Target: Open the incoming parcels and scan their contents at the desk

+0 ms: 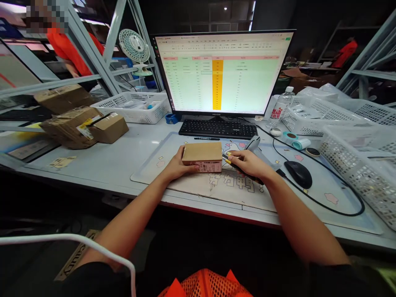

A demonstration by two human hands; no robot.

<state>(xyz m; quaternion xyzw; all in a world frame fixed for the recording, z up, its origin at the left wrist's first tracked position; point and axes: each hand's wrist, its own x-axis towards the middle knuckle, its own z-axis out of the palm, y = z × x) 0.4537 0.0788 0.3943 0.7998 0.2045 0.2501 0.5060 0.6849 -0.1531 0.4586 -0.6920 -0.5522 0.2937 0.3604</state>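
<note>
A small brown cardboard box [201, 152] with a printed label on its near side rests on the pale desk mat [173, 181]. My left hand [179, 166] grips the box's left end, thumb along the labelled side. In my right hand [247, 163] is a black and yellow utility knife [232, 165], its tip at the right end of the box. Whether the blade cuts into the cardboard I cannot tell. Just behind my right hand lies a grey and white barcode scanner [254, 142], partly hidden by the hand.
A keyboard [216, 128] and monitor [222, 78] stand behind the box. Right are a mouse [298, 173], a looping black cable [337, 215], a plastic bottle [280, 108] and white baskets [355, 165]. Left are several cartons [69, 128] and another basket [133, 113]. People in orange are farther back.
</note>
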